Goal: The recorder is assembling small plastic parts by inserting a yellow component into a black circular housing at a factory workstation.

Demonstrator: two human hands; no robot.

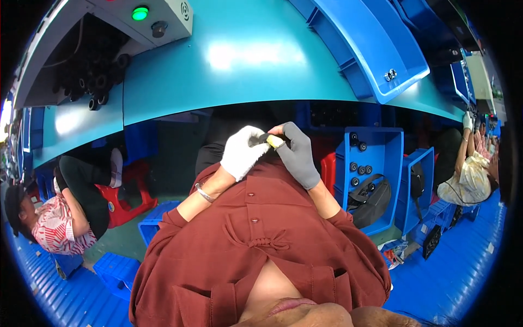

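My left hand [243,150], in a white glove, is closed in a pinch close in front of my body. A small black part [265,138] shows at its fingertips; its kind is hard to make out. My right hand [297,154] wears a grey glove with bare skin showing at a fingertip. Its thumb and fingers close round a small pale-yellow piece [275,141]. The yellow piece meets the black part between the two hands, below the edge of the turquoise table [163,82].
At my right stands a blue bin [397,163] with several small black wheels [354,167] and a dark bag [376,199]. A blue tray [376,49] lies on the table. A grey machine [169,19] with a green light stands far left, near piled black wheels [101,82]. People sit on both sides.
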